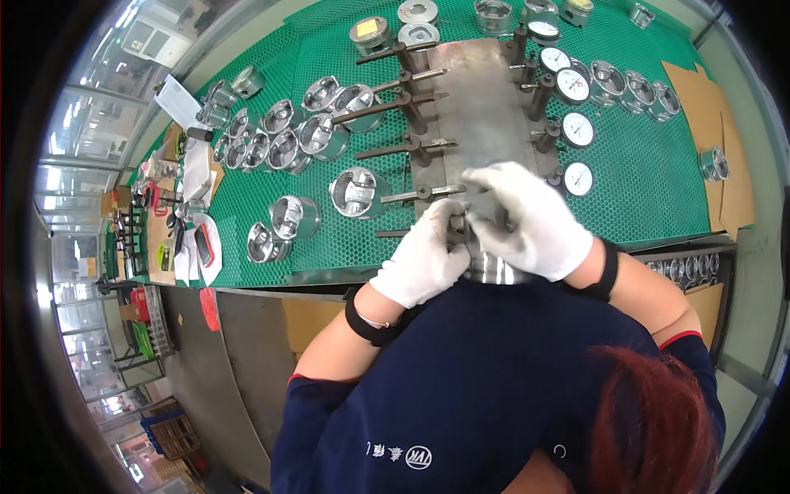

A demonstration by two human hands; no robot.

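A shiny metal piston (496,271) is at the near end of the steel measuring plate (471,107), close against my dark blue top. Its upper part is mostly covered by my hands. My left hand (424,253), in a white glove, is closed at its left side, fingertips by a clamp bar (424,193). On the other side, my white-gloved right hand (531,221) curves around the piston from above, thumb and fingers bent. Its fingertips are slightly blurred. Dial gauges (578,178) on dark posts line the plate's right side.
Several pistons (359,192) stand on the green perforated mat (329,239) to the left, with more (607,80) at the right and back. Cardboard (699,140) lies at the right edge. Papers and a red-edged device (203,244) are at the far left.
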